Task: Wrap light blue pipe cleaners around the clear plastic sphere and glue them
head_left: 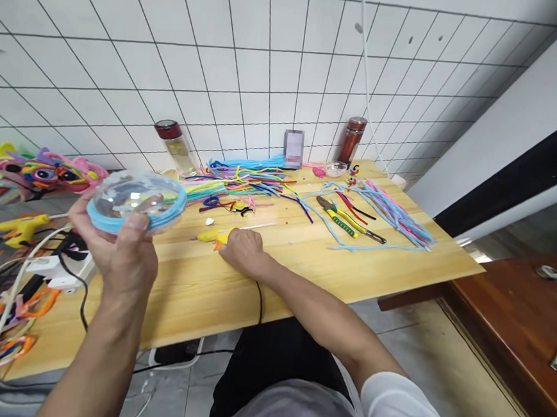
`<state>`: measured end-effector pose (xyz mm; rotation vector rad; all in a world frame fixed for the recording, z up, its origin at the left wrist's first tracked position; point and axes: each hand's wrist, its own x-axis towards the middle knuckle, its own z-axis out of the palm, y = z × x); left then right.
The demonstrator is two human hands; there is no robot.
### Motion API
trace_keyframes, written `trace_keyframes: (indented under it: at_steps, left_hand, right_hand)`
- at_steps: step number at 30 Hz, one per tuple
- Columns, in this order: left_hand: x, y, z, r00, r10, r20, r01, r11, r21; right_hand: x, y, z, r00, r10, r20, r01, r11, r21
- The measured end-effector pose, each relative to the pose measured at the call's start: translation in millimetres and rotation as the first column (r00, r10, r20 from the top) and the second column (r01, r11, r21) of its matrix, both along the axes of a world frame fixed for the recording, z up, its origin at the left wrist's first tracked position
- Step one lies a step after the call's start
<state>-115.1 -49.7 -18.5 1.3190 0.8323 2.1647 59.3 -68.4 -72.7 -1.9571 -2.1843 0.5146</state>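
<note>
My left hand [128, 248] is raised above the left part of the table, closed around a clear plastic dome [137, 197]. Light blue pipe cleaner [108, 224] is wrapped round the dome's rim, and whitish-blue patches show at its far edge. Low over the wooden table, my right hand [246, 252] is closed round the handle of a yellow glue gun [212, 236]. Its nozzle points left and its orange trigger shows below. A thin pale glue stick [260, 225] sticks out behind it. A small white bit [209, 222] lies just beyond the gun.
Bundled pipe cleaners [242, 180] lie at the back, more [398, 211] at right near pliers [338, 216]. A glass bottle [175, 144], phone [293, 150] and brown flask [352, 141] stand along the wall. Left are another glue gun [21, 229], a power strip [68, 272], cables and colourful masks [44, 174].
</note>
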Motion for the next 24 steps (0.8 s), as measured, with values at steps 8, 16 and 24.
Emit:
trace_keyframes:
  at_steps: [8,16,24]
  left_hand:
    - [14,20,-4.0,0.993,-0.117,0.011,0.118,0.984,-0.134]
    - [62,24,-55.4,0.907,-0.372,0.2,0.422,0.8,-0.426]
    - [64,5,-81.2,0.908,-0.413,0.069,0.396,0.793,-0.463]
  right_hand:
    - [65,-12,-5.4,0.986,-0.166,-0.004,0.166,0.986,0.027]
    - [102,0,22.1,0.943,-0.015,-0.332,0.132,0.934,0.333]
    - [80,1,12.5,0.738,0.372,-0.562,0.1,0.764,0.637]
